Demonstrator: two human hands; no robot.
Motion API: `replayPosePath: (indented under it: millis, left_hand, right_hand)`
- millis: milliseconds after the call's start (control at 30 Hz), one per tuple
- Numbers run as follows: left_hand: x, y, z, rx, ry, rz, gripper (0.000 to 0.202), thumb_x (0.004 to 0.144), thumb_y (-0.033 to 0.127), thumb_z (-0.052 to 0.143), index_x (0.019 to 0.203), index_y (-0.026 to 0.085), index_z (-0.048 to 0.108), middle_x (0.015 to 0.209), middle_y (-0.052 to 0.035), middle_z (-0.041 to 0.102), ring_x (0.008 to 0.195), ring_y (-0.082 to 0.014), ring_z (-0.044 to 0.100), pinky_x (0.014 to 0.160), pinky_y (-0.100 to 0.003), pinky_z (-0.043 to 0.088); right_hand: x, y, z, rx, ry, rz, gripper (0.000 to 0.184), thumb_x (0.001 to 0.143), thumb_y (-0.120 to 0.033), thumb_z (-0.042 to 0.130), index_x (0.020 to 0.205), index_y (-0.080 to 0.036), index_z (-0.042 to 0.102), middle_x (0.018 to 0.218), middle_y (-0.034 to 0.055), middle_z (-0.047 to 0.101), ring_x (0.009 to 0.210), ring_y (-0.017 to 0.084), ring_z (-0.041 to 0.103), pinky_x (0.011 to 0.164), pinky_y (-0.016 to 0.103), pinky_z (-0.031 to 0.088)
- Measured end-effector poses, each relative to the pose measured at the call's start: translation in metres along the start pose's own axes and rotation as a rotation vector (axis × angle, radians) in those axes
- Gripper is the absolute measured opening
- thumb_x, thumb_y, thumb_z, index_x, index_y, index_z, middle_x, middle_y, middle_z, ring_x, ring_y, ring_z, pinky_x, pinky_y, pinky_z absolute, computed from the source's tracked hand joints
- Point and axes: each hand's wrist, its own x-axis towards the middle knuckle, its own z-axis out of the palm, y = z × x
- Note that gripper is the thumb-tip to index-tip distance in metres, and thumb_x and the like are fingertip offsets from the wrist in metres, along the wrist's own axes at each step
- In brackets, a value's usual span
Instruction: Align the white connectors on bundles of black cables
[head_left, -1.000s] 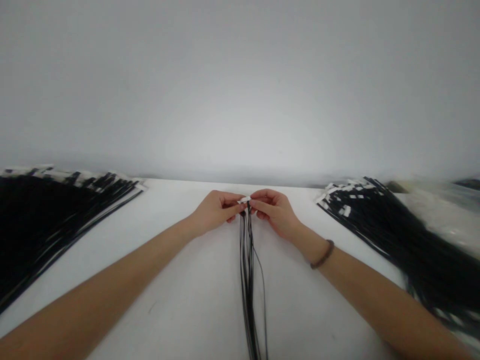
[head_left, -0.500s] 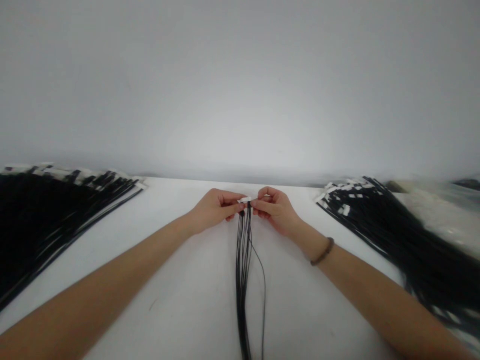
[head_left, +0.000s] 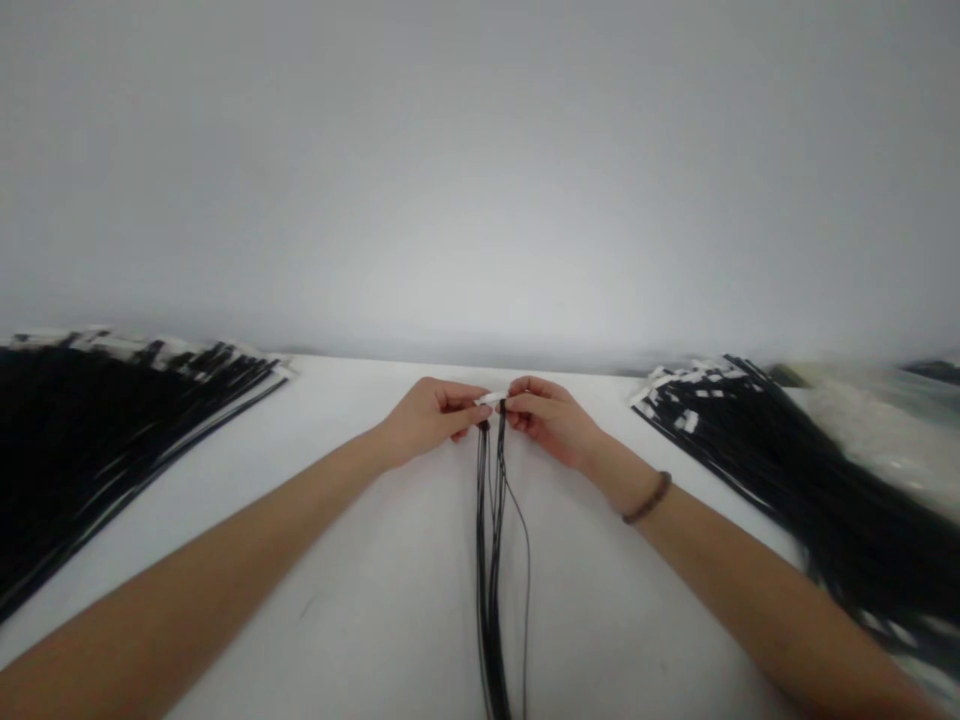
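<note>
White plastic, one small connector strip, sits just below the centre of the frame, held up between two bare hands. The left hand pinches its left end, thumb and forefinger brought together on it; the right hand has its fingers narrowed in the same way on the right end. From the strip one bundle of thin black wires hangs to the bottom edge — too many to count — with one single wire bowing out to the right of it. One dark bracelet circles the right wrist.

Two heaps of black wires with white ends lie on the white desk: one heap at the left edge, the other heap at the right. Beside the latter is one blurred, translucent plastic bag. One pale wall fills the upper half.
</note>
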Motion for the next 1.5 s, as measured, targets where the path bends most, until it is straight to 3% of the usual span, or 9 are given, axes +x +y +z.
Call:
replayPosePath:
  millis: [367,767,1100,1300,1500]
  left_hand:
    - [-0.001,0.004,-0.001,-0.065,-0.005,-0.014,0.035,0.069,0.031,0.058,0.101,0.015,0.062,0.065,-0.0011,0.058,0.049,-0.0062,0.041,0.045,-0.019,0.035]
    - [-0.002,0.003,-0.001,-0.090,0.026,0.004,0.037,0.068,0.028,0.060,0.101,0.012,0.062,0.066,-0.0036,0.061,0.047,-0.0067,0.042,0.046,-0.021,0.035]
    - [-0.002,0.005,-0.002,-0.157,0.015,-0.004,0.033,0.069,0.030,0.060,0.096,0.011,0.063,0.063,-0.0027,0.058,0.049,-0.0061,0.040,0.044,-0.020,0.032]
    - [-0.001,0.004,-0.003,-0.173,0.028,-0.005,0.033,0.070,0.033,0.058,0.096,0.012,0.063,0.064,-0.0021,0.056,0.050,-0.0065,0.043,0.045,-0.020,0.032]
    - [-0.001,0.004,-0.003,-0.173,0.040,0.010,0.035,0.070,0.034,0.058,0.097,0.012,0.062,0.064,-0.0023,0.056,0.050,-0.0068,0.042,0.044,-0.020,0.032]
  right_hand:
    - [-0.002,0.002,0.005,-0.054,0.052,-0.024,0.019,0.057,-0.019,0.066,0.071,-0.015,0.053,0.061,-0.0016,0.056,0.054,0.008,0.048,0.053,0.023,0.033]
    - [-0.005,0.011,0.009,-0.140,0.096,-0.217,0.022,0.056,-0.018,0.066,0.066,-0.017,0.046,0.063,-0.0035,0.054,0.056,0.007,0.049,0.057,0.022,0.036]
    - [-0.004,0.009,0.007,-0.166,0.002,-0.207,0.025,0.053,-0.012,0.066,0.067,-0.017,0.046,0.063,-0.0034,0.054,0.056,0.008,0.050,0.055,0.023,0.037]
    - [-0.005,0.007,0.005,-0.146,-0.069,-0.208,0.022,0.060,-0.015,0.064,0.072,-0.019,0.045,0.067,-0.0029,0.055,0.062,0.010,0.053,0.060,0.025,0.041]
    - [-0.005,0.006,0.004,-0.166,-0.113,-0.199,0.030,0.064,-0.019,0.062,0.092,-0.022,0.053,0.074,-0.0006,0.058,0.066,0.010,0.052,0.060,0.024,0.041]
